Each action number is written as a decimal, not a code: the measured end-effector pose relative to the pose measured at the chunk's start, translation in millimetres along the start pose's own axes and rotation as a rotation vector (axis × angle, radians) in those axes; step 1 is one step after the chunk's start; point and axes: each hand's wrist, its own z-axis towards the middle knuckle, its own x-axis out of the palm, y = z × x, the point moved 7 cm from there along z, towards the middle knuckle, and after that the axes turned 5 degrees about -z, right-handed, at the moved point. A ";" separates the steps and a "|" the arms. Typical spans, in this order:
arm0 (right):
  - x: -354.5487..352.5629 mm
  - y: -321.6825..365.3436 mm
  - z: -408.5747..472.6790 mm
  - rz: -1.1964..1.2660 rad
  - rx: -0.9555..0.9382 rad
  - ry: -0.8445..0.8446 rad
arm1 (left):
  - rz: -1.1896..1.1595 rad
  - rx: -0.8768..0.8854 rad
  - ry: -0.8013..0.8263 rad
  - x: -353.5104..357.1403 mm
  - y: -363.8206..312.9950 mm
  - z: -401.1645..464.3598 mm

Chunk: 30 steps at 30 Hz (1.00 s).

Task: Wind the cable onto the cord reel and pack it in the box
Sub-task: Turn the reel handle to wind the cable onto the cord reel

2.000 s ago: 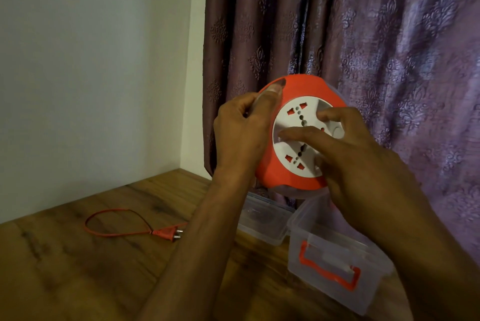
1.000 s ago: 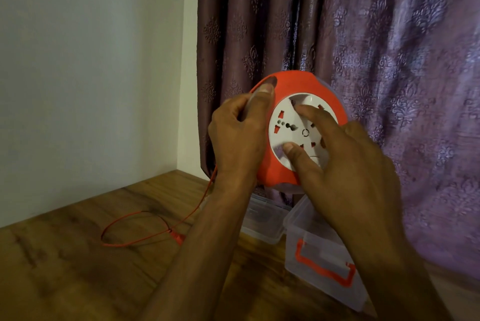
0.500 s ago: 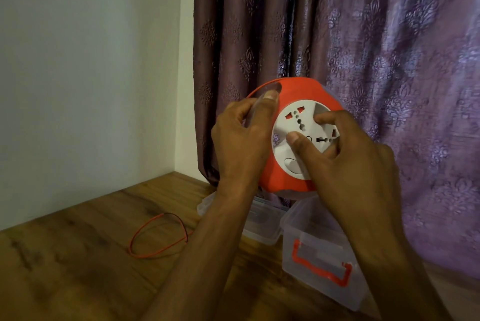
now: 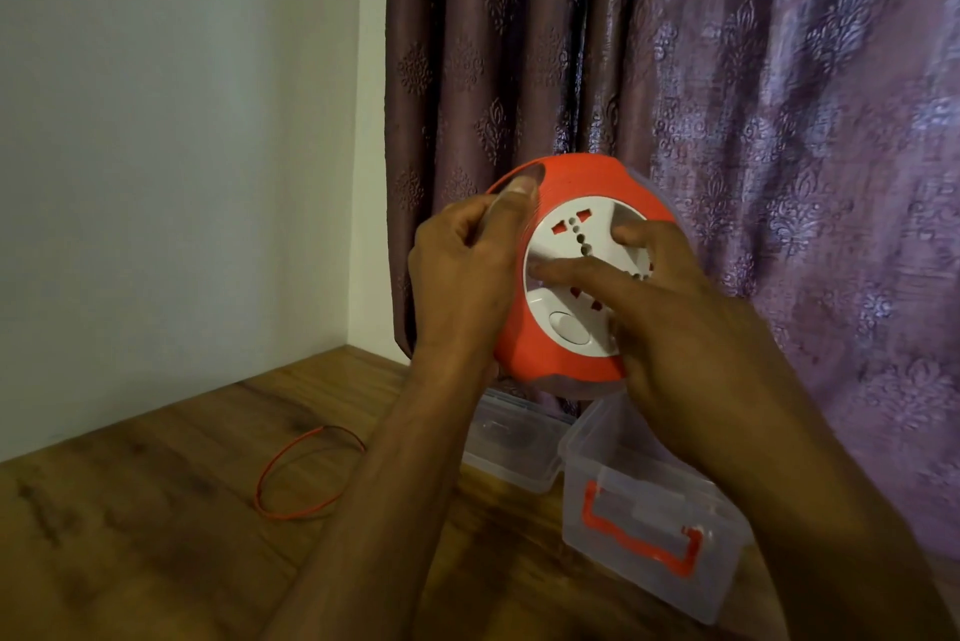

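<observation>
Wooden desk (image 4: pixel 130 536) with dark grain. Plain pale wall (image 4: pixel 171 147) behind, at left. Purple patterned curtain (image 4: pixel 779 95) hangs in folds behind, at right.

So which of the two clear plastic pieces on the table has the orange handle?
The clear box nearer the camera, below the right hand; an orange handle crosses its front. The flatter clear piece behind it, toward the curtain, shows none.

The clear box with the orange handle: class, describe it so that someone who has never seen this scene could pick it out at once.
Start at the wooden table in front of the purple curtain. Near its right edge, below the orange cord reel held in both hands, stand two clear plastic pieces. The box is the nearer, taller one; only it has an orange handle on its front, unlike the shallow lid behind it.
</observation>
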 end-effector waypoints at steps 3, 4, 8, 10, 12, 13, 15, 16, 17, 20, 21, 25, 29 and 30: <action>1.8 -0.7 1.6 -0.016 -0.002 -0.048 | 0.028 0.002 0.001 -0.2 -0.5 0.1; 1.3 -1.9 1.4 -0.017 0.005 -0.071 | 0.023 0.002 0.002 0.0 -0.9 -0.3; -1.4 -5.2 -0.4 0.006 0.049 -0.161 | 0.002 0.042 -0.003 1.1 -3.0 -0.5; -2.7 -7.2 -0.8 0.019 0.094 -0.187 | 0.015 0.063 -0.004 2.0 -4.6 -0.8; -3.7 -10.7 -1.8 0.048 0.157 -0.223 | 0.024 0.082 -0.007 2.5 -5.0 -0.4; -4.1 -12.3 -2.4 0.072 0.184 -0.242 | 0.020 0.083 -0.009 2.6 -4.6 -0.1; -5.0 -14.5 -4.1 0.142 0.232 -0.285 | 0.010 0.069 -0.009 3.0 -2.9 0.0; -5.6 -15.2 -5.2 0.177 0.255 -0.311 | 0.006 0.060 -0.007 3.6 -1.7 -0.1; -6.5 -16.1 -6.3 0.206 0.279 -0.336 | 0.005 0.052 -0.005 4.1 -0.9 -0.3; -4.6 -19.8 -9.4 0.265 0.365 -0.368 | 0.015 0.060 0.002 6.0 -1.0 -1.1; -3.3 -20.9 -10.4 0.280 0.387 -0.369 | 0.021 0.067 0.001 6.3 -1.3 -1.3; -2.8 -20.2 -10.7 0.271 0.396 -0.314 | 0.028 0.052 0.028 7.9 -0.3 -2.2; -11.5 -22.3 -9.3 0.217 0.358 -0.286 | 0.009 0.032 0.072 10.9 0.3 -3.2; -16.3 -21.0 -9.3 0.216 0.324 -0.315 | 0.013 0.036 0.069 10.3 -0.6 -3.3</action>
